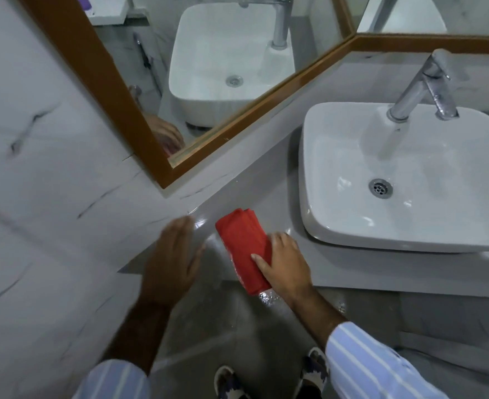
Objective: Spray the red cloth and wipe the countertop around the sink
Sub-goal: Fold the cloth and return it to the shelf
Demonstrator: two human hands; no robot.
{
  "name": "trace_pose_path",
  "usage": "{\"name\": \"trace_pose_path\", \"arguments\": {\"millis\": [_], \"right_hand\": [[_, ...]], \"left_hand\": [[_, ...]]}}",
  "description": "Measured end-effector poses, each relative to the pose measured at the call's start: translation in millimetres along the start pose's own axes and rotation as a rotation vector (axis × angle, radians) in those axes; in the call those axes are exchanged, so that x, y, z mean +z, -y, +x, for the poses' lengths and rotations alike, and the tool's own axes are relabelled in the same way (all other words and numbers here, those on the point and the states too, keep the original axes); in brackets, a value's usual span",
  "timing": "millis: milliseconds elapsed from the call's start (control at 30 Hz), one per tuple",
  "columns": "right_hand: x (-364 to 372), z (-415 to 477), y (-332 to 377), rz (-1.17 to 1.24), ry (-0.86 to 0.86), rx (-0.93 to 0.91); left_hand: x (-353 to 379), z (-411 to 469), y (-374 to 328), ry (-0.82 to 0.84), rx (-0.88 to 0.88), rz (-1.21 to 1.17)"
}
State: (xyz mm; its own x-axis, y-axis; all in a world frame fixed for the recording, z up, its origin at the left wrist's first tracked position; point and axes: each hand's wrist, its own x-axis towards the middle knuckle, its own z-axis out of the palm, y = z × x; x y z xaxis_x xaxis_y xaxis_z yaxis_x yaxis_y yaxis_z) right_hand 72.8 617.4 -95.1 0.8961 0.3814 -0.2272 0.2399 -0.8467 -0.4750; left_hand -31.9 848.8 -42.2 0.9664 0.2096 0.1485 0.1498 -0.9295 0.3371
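Glossy grey stone desk (269,180) running along a marble-veined white wall, wet sheen near its front edge. White square ceramic sink (338,226) sitting on top at right, chrome tap (423,87) at its back. Brown wood-framed mirror (99,90) above left. Folded red cloth (242,243), thick oblong pad, lying on the desk left of the sink, overhanging the front edge. Right hand (285,269) pressing it down, grip closed over the near end. Left hand (171,260) spread flat, empty, blurred.

The cloth (244,249) lies on the countertop (269,180), left of the sink (410,180). The faucet (423,87) stands at the sink's back; the mirror (208,90) hangs behind.
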Motion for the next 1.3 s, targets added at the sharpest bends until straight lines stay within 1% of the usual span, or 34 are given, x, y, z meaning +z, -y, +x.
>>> {"name": "trace_pose_path", "arguments": {"millis": [67,100,167,233,333,400,500,600,700,767,800,900,1000,1133,1267,1300], "right_hand": [[-7.4,-12.6,-9.9,-0.049,0.058,0.091],[-8.1,-15.6,-10.3,-0.075,0.087,0.104],[-4.8,-17.2,-4.8,-0.098,0.131,0.099],[0.0,-16.2,2.1,-0.059,0.150,0.134],[1.9,-8.3,7.1,0.079,0.147,0.280],[-0.7,-1.5,6.6,0.178,0.182,0.369],[-3.9,4.0,4.9,0.244,0.243,0.423],[-12.0,1.2,0.9,0.415,0.246,0.450],[-23.7,-7.5,-7.8,0.658,0.231,0.460],[-38.0,-16.6,-13.7,0.813,0.225,0.446],[-48.0,-23.1,-17.5,0.888,0.212,0.435],[-83.1,-40.8,-27.9,1.065,0.173,0.404],[-123.7,-62.7,-45.2,1.146,0.112,0.383],[-178.6,-92.4,-83.7,1.203,0.002,0.396],[-221.0,-124.2,-133.9,1.272,-0.105,0.430],[-233.3,-137.6,-154.6,1.293,-0.151,0.443]], "left_hand": [[21.9,17.8,-17.7,0.218,-0.137,-0.125],[31.9,27.8,-25.1,0.276,-0.205,-0.174],[49.5,47.4,-39.4,0.320,-0.331,-0.242],[63.4,62.8,-50.2,0.305,-0.449,-0.229],[75.1,78.1,-56.6,0.303,-0.573,-0.143],[79.4,86.0,-56.2,0.332,-0.636,-0.202],[80.3,90.7,-46.4,0.363,-0.704,-0.303],[72.0,86.1,-39.3,0.336,-0.812,-0.524],[56.5,74.2,-40.0,0.273,-0.886,-0.905],[41.9,68.0,-45.4,0.248,-0.858,-1.169],[33.0,66.3,-52.0,0.238,-0.815,-1.212],[10.5,67.8,-75.9,0.206,-0.690,-1.234],[-5.3,79.0,-114.2,0.227,-0.601,-1.272],[-14.5,101.4,-190.3,0.289,-0.469,-1.286],[-14.3,119.1,-272.9,0.386,-0.345,-1.258],[-10.7,122.2,-304.1,0.426,-0.305,-1.252]]}}
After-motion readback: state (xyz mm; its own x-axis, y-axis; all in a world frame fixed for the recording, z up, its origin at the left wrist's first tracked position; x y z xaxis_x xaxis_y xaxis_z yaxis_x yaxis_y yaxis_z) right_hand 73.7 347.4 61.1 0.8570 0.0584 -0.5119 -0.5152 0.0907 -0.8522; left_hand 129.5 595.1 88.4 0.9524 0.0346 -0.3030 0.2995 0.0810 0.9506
